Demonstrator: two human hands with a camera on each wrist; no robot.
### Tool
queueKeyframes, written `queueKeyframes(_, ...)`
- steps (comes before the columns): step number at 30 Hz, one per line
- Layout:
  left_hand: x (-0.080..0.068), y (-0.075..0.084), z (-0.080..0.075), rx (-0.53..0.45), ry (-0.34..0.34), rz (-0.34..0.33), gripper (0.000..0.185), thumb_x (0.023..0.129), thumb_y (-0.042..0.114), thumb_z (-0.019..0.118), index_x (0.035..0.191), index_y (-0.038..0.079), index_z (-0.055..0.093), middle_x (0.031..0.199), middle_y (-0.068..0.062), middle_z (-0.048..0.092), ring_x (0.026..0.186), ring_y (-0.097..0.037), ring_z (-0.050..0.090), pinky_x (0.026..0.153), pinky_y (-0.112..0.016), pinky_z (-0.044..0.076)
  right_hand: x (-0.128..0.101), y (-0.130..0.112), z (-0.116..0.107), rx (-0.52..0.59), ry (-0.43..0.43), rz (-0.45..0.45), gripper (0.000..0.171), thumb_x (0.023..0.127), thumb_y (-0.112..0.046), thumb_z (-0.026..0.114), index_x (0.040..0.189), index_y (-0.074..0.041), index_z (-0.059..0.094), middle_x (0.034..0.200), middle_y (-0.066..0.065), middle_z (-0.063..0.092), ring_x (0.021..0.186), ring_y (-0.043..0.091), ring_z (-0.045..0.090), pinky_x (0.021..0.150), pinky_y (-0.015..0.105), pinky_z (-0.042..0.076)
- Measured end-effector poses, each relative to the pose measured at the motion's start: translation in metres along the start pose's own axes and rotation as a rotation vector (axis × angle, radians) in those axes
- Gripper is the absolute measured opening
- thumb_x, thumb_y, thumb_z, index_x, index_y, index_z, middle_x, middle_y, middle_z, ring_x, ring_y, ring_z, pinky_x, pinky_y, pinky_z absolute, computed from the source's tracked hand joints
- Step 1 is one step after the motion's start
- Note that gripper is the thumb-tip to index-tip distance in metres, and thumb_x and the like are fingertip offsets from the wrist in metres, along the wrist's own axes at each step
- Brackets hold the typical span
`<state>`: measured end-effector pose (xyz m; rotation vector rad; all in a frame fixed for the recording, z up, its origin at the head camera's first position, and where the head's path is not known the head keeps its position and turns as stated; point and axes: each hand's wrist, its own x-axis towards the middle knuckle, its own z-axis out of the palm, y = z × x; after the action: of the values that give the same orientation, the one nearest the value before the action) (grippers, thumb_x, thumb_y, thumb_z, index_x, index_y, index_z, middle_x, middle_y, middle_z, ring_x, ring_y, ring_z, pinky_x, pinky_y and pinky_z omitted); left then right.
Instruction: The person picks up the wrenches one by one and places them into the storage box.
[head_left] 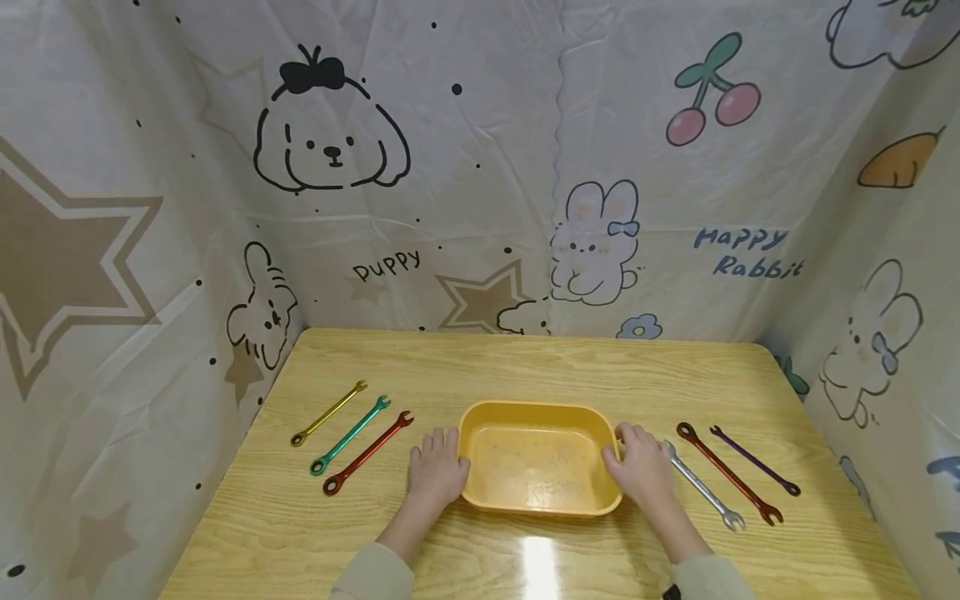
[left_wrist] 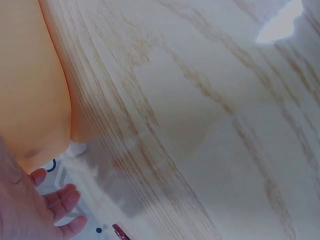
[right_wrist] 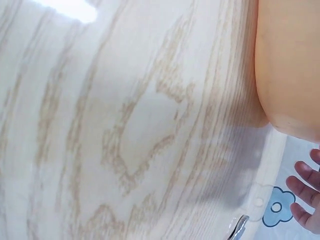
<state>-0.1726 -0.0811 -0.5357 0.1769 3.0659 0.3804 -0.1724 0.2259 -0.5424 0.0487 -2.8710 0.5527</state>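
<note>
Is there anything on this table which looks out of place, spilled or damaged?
Nothing looks spilled. The yellow tray shows faint specks on its floor, and the purple wrench seems reversed: its ring is at the near end, unlike the red wrench beside it.

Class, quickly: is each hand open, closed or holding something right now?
Left hand: holding the yellow tray at its left end.
Right hand: holding the yellow tray at its right end.

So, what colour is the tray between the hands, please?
The tray is orange-yellow; the head view shows it best.
</note>
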Motion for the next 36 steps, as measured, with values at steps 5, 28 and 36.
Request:
queueKeyframes(5,0.0,0.0,0.0,0.004,-0.015,-0.001,0.034,0.089,0.027,0.048,0.115,0.007,0.041,0.107,-0.014,0.044,0.09,-0.028,0.042,0.077,-0.046,0.036,0.0,0.0,-0.008,0.039,0.026,-0.002,0.031,0.082,-0.028,0.062,0.102,-0.004,0.058,0.093,0.013,0.061,0.084,0.032,0.057,0.077,0.052,0.036)
queueKeyframes(28,0.001,0.002,-0.003,-0.024,-0.043,-0.018,0.034,0.089,0.027,0.049,0.115,0.007,0.042,0.105,-0.013,0.044,0.09,-0.027,0.042,0.076,-0.045,0.035,-0.019,0.056,-0.009,0.191,0.259,-0.075,0.04,0.075,-0.01,0.07,0.111,-0.001,0.054,0.099,0.02,0.057,0.089,0.035,0.052,0.073,0.053,0.039)
queueKeyframes(36,0.0,0.001,-0.003,-0.024,-0.038,-0.013,0.033,0.088,0.026,0.049,0.114,0.007,0.042,0.104,-0.013,0.044,0.089,-0.028,0.042,0.075,-0.045,0.035,-0.026,0.073,-0.005,0.171,0.284,-0.076,0.041,0.073,-0.008,0.073,0.109,-0.002,0.056,0.1,0.019,0.056,0.092,0.036,0.051,0.075,0.053,0.038)
